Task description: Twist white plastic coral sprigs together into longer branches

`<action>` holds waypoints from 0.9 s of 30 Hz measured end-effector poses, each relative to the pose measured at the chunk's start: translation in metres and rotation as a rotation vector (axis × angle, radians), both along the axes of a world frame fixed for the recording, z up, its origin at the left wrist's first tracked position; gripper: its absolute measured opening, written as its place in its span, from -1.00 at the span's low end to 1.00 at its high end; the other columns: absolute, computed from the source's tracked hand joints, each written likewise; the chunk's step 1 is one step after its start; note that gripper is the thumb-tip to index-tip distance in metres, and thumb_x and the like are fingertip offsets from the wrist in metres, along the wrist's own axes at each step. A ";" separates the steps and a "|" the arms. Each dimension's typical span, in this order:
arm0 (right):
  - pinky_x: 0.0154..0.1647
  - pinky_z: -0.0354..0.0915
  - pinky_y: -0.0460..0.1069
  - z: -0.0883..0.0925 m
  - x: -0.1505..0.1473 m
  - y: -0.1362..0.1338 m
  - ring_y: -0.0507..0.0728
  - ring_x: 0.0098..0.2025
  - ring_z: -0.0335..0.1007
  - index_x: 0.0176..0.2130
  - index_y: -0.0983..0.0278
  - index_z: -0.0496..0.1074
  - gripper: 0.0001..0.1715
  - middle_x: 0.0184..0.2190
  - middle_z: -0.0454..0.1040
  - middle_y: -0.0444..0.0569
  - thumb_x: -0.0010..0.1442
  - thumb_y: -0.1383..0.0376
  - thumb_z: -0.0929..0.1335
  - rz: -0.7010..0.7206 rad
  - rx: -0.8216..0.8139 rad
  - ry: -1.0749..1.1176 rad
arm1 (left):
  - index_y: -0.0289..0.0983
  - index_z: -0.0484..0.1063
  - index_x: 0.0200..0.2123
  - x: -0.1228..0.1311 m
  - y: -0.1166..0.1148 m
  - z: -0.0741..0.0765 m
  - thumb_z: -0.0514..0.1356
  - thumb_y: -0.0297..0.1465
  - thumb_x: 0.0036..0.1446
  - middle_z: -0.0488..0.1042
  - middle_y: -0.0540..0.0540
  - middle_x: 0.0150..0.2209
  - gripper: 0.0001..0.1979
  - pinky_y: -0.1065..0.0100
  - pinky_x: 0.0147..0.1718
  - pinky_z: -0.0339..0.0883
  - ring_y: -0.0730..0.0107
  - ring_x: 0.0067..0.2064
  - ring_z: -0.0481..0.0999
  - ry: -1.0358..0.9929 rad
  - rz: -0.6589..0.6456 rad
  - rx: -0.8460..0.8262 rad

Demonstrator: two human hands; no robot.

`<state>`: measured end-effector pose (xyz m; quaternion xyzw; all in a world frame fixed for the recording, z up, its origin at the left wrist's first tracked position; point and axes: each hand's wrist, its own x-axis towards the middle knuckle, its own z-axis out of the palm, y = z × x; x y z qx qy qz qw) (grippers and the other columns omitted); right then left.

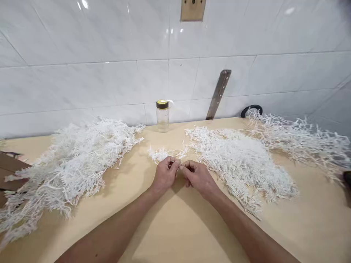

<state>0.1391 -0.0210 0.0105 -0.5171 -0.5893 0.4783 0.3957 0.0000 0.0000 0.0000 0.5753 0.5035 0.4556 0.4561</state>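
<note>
Pinching with fingertips, the left hand [165, 173] and right hand [199, 177] seem to hold a thin, white, plastic-looking strand [180, 167] between them, midway along the flat tan bench [175, 226], nearer its far edge. It looks like small, close finger work, so the next move likely calls for a gentle, steady pinch.

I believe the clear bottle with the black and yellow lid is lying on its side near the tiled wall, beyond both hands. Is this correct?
Not quite: the clear bottle stands upright, as the head view shows. It is indeed near the tiled wall, beyond the left hand and right hand.
</note>
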 end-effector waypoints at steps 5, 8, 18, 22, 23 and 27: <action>-0.46 0.24 -0.05 -0.005 0.002 0.001 0.06 -0.54 0.31 -0.45 0.24 0.35 -0.76 -0.57 0.39 -0.13 0.21 0.19 0.29 -0.072 0.253 -0.288 | -0.26 0.32 -0.46 -0.002 -0.001 -0.002 0.12 -0.22 0.17 0.33 0.04 -0.52 -0.75 0.39 -0.40 0.19 0.45 -0.45 0.30 0.072 0.021 0.112; -0.39 0.24 -0.03 -0.007 0.000 0.000 0.08 -0.45 0.31 -0.47 0.25 0.34 -0.79 -0.48 0.42 -0.06 0.19 0.27 0.27 -0.090 0.440 -0.453 | -0.25 0.28 -0.47 -0.002 -0.001 -0.003 0.09 -0.27 0.18 0.33 0.04 -0.49 -0.78 0.37 -0.35 0.19 0.43 -0.41 0.30 0.156 0.010 0.151; -0.63 0.23 -0.07 -0.007 -0.010 0.001 0.06 -0.67 0.38 -0.42 0.22 0.28 -0.80 -0.56 0.42 -0.14 0.20 0.19 0.25 -0.075 -0.094 -0.290 | -0.24 0.25 -0.43 0.000 -0.006 -0.005 0.05 -0.29 0.21 0.31 0.05 -0.49 -0.81 0.38 -0.37 0.19 0.43 -0.42 0.28 0.185 0.024 0.161; -0.63 0.24 -0.08 -0.009 -0.013 0.002 0.04 -0.69 0.36 -0.45 0.22 0.23 -0.79 -0.59 0.39 -0.15 0.20 0.22 0.26 -0.176 0.033 -0.342 | -0.25 0.27 -0.46 -0.001 -0.003 -0.006 0.08 -0.29 0.18 0.30 0.05 -0.50 -0.79 0.39 -0.37 0.19 0.45 -0.42 0.28 0.131 0.020 0.159; -0.62 0.25 -0.08 -0.009 -0.012 0.002 0.04 -0.68 0.36 -0.46 0.22 0.23 -0.79 -0.59 0.39 -0.15 0.20 0.23 0.26 -0.188 0.086 -0.357 | -0.25 0.27 -0.46 -0.002 -0.002 -0.006 0.08 -0.28 0.18 0.31 0.05 -0.50 -0.79 0.40 -0.37 0.19 0.45 -0.42 0.28 0.122 0.009 0.153; -0.61 0.27 -0.08 -0.008 -0.008 -0.001 0.04 -0.68 0.37 -0.38 0.23 0.34 -0.82 -0.59 0.41 -0.17 0.21 0.21 0.26 -0.146 0.105 -0.274 | -0.25 0.32 -0.44 -0.005 -0.001 -0.003 0.11 -0.22 0.18 0.30 0.07 -0.53 -0.75 0.42 -0.42 0.18 0.48 -0.47 0.26 0.078 0.004 0.102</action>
